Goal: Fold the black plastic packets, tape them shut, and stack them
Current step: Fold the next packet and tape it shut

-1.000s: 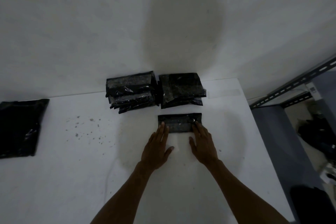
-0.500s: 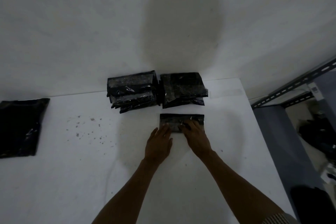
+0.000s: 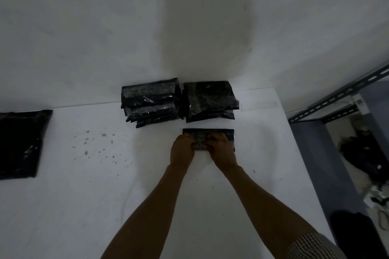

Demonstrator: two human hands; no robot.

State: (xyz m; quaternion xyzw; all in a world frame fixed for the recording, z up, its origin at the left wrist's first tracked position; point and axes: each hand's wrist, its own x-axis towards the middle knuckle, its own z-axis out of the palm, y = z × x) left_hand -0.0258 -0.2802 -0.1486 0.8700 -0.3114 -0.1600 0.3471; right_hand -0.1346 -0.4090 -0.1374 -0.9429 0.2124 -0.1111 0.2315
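The left hand (image 3: 182,149) and right hand (image 3: 221,149) both curl fingers onto the flat folded black plastic packet (image 3: 208,132), which lies long-axis left-to-right on the white table (image 3: 101,200), just near of the right-hand stack of black packets (image 3: 210,99).

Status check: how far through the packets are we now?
Done: a left stack and right stack of packets at the back. In hand: the left hand and right hand grip a folded packet just in front. Left: stacking it, plus the flat packets at far left.
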